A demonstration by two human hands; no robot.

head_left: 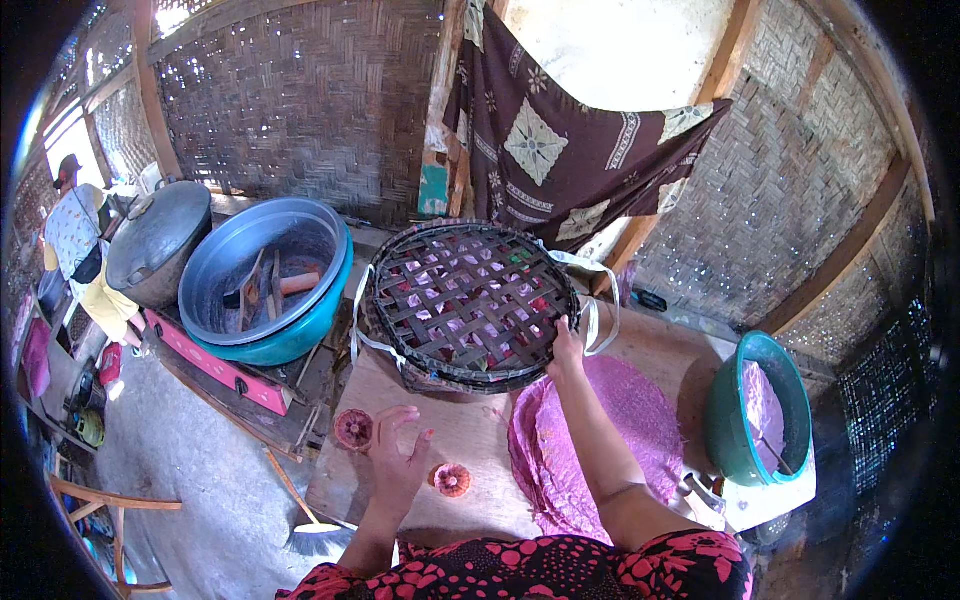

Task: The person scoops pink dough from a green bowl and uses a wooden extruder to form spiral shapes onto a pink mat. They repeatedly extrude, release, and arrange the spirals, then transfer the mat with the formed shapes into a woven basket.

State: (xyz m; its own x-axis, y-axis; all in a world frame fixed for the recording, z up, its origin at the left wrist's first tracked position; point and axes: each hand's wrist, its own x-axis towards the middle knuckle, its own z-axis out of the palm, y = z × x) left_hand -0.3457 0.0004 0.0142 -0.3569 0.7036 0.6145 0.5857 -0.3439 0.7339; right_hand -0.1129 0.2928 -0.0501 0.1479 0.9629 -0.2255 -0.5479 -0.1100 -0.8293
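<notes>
My right hand (566,345) grips the near right rim of a round, dark woven basket (455,375) with an open lattice top. Through the lattice show pale purple and dark pink bits, with a little green. White straps (603,270) hang at its sides. My left hand (397,460) is held over the wooden table, fingers apart and holding nothing. Beside its fingertips lies a dark red fluted round piece (353,430); a similar orange-pink one (451,480) lies to its right. Under my right forearm spreads a pile of round purple sheets (630,420).
A green bucket (735,420) with a purple mass and a stick stands at the right. At the left are nested blue and teal basins (345,275) holding wooden pieces, and a large lidded pot (160,250). A broom (315,535) is below. Another person (75,235) stands far left.
</notes>
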